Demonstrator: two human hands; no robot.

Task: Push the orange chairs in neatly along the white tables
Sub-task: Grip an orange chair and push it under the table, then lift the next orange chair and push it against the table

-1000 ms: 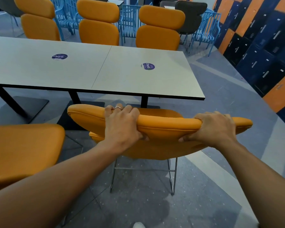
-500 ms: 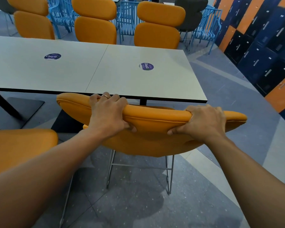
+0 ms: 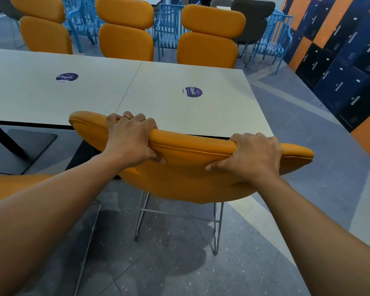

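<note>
grey floor (image 3: 179,263) underfoot and off to the right. across the upper left, two white tables (image 3: 41,99) set end to end. along the right wall, blue and orange lockers (image 3: 346,67). just beyond the tables' far edge, three far orange chairs (image 3: 125,30) in a row, with blue chairs (image 3: 169,24) behind. at the near edge of the right-hand table, the near orange chair (image 3: 190,167), backrest top level with the tabletop edge, seat hidden, thin metal legs (image 3: 217,227) on the floor. at lower left, part of another orange chair (image 3: 13,184). gripping the backrest top, well apart, left hand (image 3: 130,139) and right hand (image 3: 252,157), fingers (image 3: 137,121) curled over the front and close together, thumbs pressed into the back. on each tabletop, a round purple sticker (image 3: 192,92). on a left finger, a thin ring (image 3: 126,116)
</note>
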